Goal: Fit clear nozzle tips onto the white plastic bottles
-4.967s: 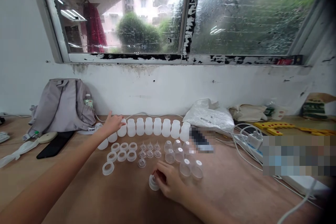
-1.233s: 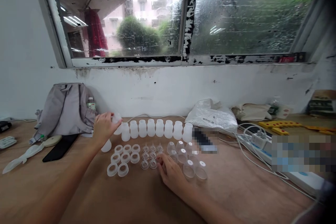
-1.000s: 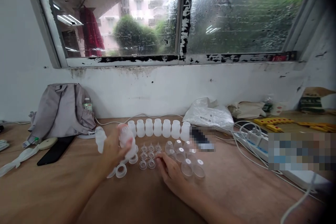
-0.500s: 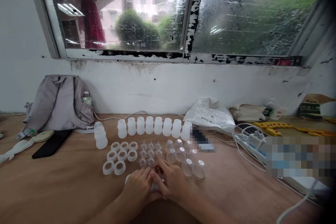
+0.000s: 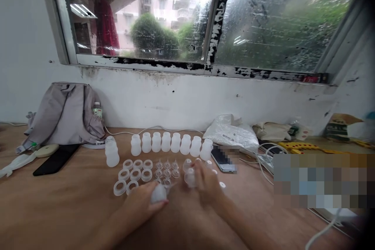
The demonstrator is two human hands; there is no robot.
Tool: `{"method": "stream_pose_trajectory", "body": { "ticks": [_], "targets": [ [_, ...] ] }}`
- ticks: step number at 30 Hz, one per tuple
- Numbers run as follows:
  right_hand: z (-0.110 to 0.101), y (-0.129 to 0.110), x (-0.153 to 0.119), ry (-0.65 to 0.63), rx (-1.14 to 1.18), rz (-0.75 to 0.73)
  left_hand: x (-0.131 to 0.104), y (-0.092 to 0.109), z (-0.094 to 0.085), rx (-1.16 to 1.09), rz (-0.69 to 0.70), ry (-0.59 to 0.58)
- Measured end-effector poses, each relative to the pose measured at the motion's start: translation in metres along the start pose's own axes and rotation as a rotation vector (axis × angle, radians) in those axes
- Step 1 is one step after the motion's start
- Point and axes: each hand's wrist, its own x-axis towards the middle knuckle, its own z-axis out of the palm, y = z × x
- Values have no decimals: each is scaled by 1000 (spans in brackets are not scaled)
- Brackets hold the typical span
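Note:
My left hand [image 5: 142,199] is wrapped around a small frosted white bottle [image 5: 158,194] near the table's front. My right hand [image 5: 206,181] reaches over the group of clear dome caps [image 5: 190,178], covering some of them. Its fingers are blurred, so whether they grip a cap I cannot tell. Between the hands and the bottle row stand clear nipples [image 5: 166,174] in short rows. To their left lie several translucent screw rings [image 5: 135,174]. A curved row of frosted bottles [image 5: 165,142] stands behind. One capped bottle [image 5: 111,152] stands apart at the left.
A grey backpack [image 5: 66,115], a black phone [image 5: 55,160] and a white cloth strip [image 5: 20,166] are on the left. Another phone [image 5: 224,160] lies right of the caps. Behind it rests a plastic bag [image 5: 231,133]; white cables [image 5: 263,164] run along the right side.
My hands have parted from close together. The right hand has moved right and forward to the caps; the left has shifted slightly left, and its bottle now shows clearly.

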Motion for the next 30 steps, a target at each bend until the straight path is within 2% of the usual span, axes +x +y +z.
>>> {"method": "stream_pose_trajectory", "body": {
  "ticks": [1, 2, 4, 7, 10, 13, 15, 17, 21, 25, 27, 30],
  "targets": [
    [-10, 8, 5, 93, -20, 57, -1, -6, -4, -47, -57, 42],
    [-19, 15, 10, 134, -37, 83, -1, -11, -7, -104, -103, 87],
    [-30, 23, 13, 126, -78, 96, -3, -18, -6, -231, -157, 159],
    [-24, 20, 6, -26, -162, -42, -6, -18, 7, -400, -137, 186],
    [-6, 15, -6, -191, -326, -151, -10, -11, 24, -474, -71, 139],
    [3, 15, -13, -237, -416, -162, -12, -9, 36, -471, -53, 80],
    [2, 11, -13, -223, -371, -152, -11, -10, 38, -477, -76, 74],
    [-1, 1, -12, -223, -218, -129, -10, -10, 36, -506, -92, 73],
    [2, -35, -16, -404, 147, -79, -9, -1, 29, -550, -81, 50],
    [21, -60, -16, -378, 73, -40, -12, 12, 33, -637, -89, 78],
    [29, -62, -11, -354, 23, -20, -11, 13, 42, -712, -106, 88],
    [37, -58, -3, -329, 16, 4, -2, 6, 57, -835, -74, 21]
  ]
}}
